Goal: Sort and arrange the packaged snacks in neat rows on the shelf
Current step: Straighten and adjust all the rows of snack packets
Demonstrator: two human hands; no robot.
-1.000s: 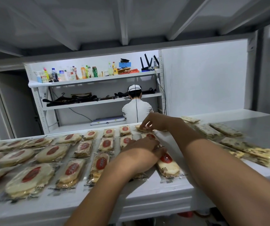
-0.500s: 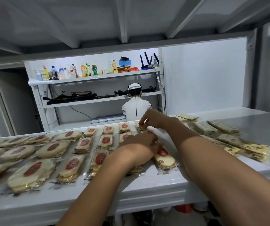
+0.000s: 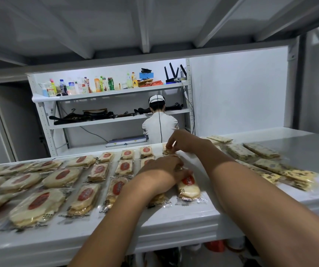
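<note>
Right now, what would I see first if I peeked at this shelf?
Over the white shelf, the right hand pinches a far pack and the left hand holds a near pack. Rows of red-labelled snacks fill the left; speckled bars lie right. A person in white stands behind.

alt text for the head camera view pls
Two hands arrange packaged crackers in rows on a white shelf: the right hand pinches a back packet, the left hand touches a nearer packet. Speckled bars lie to the right.
</note>
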